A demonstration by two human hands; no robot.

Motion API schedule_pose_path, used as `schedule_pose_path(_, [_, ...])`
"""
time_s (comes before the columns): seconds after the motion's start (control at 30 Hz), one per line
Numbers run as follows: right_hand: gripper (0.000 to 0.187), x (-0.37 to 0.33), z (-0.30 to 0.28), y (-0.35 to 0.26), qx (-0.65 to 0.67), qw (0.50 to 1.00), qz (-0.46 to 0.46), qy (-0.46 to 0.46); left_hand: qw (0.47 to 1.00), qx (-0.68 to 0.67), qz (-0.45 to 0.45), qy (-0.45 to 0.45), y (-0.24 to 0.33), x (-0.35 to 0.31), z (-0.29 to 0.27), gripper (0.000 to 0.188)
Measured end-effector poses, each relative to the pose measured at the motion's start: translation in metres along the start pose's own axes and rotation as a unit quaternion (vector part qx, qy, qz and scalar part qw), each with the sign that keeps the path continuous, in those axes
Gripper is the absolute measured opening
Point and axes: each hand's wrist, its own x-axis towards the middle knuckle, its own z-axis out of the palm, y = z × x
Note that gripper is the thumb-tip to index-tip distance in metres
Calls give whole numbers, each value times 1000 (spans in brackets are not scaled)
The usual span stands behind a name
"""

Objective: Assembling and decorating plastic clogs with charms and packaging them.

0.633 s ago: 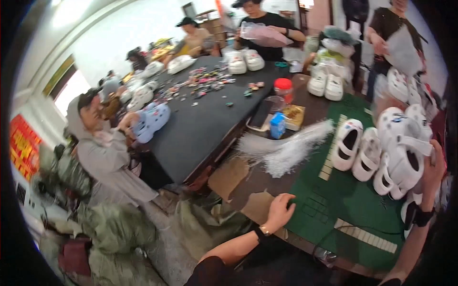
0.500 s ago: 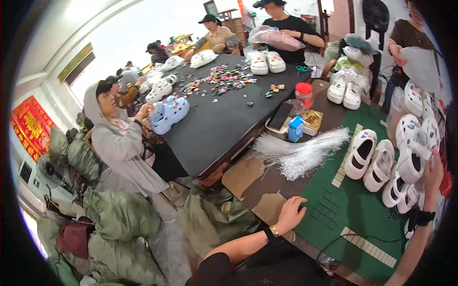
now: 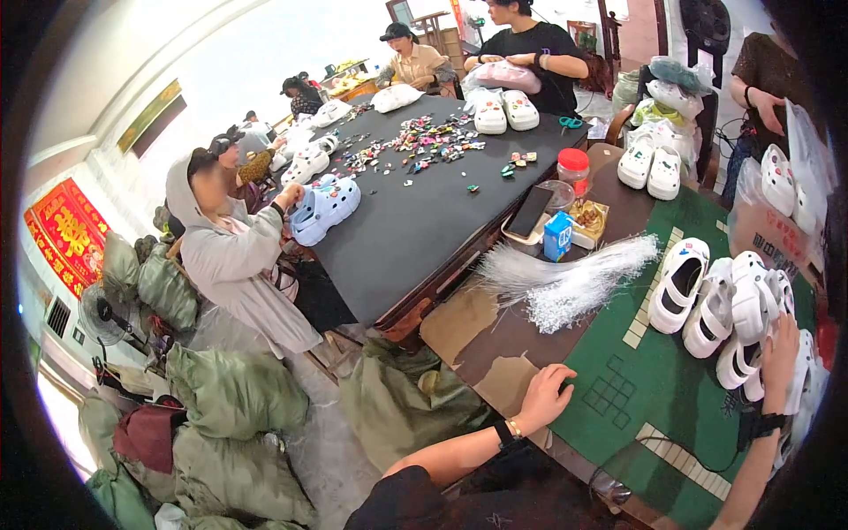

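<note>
At the right, my right hand (image 3: 781, 353) is closed around the back of a white clog (image 3: 751, 296), which overlaps other white clogs in the row. To its left a white strapped shoe (image 3: 679, 284) and a second white shoe (image 3: 709, 311) stand on the green mat (image 3: 645, 353). My left hand (image 3: 545, 399) rests near the mat's left edge, palm down and holding nothing, its fingers loosely stretched. Nearest to it lies a bundle of thin white plastic ties (image 3: 574, 283). My right fingertips are partly hidden against the shoes.
A red-lidded jar (image 3: 573, 170), a phone (image 3: 530, 212) and a blue carton (image 3: 557, 236) stand beyond the ties. On the black table (image 3: 406, 212) lie scattered small charms (image 3: 424, 141) and several clogs. Co-workers sit around it. Stuffed green sacks (image 3: 234, 389) cover the floor at left.
My right hand has lowered and moved slightly left, bringing the held clog down among the others. The left hand stays at the mat's edge. The view has shifted slightly.
</note>
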Motion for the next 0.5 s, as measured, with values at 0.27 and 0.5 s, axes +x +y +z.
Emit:
schedule_pose_path(0.27, [57, -13, -15, -10, -8, 1000, 18, 5, 1000, 13, -7, 2, 0, -4, 3, 22])
schedule_pose_path(0.5, [44, -36, -53, -64, 144, 989, -4, 16, 1000, 14, -6, 8, 0, -3, 3, 22])
